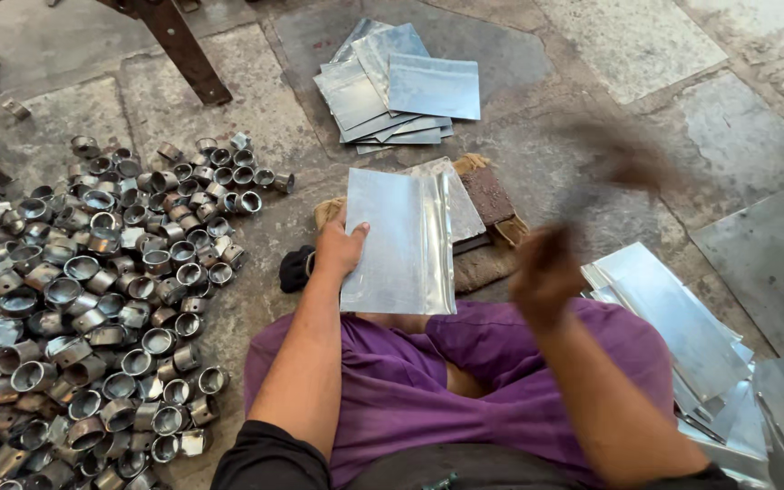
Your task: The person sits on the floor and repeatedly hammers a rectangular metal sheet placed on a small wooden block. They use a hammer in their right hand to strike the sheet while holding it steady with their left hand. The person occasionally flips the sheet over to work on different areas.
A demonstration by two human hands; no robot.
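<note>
Stone floor, we sit cross-legged. Our left hand [338, 247] pins the metal sheet [401, 240] at centre, fingers pressed on its 9 o'clock edge. Sheet's long axis runs 12 to 6. Our right hand [546, 272] clenches a blurred hammer [605, 163] at 2 o'clock. Risk: a mistimed blow could hit our left fingers or skid the sheet.
</note>
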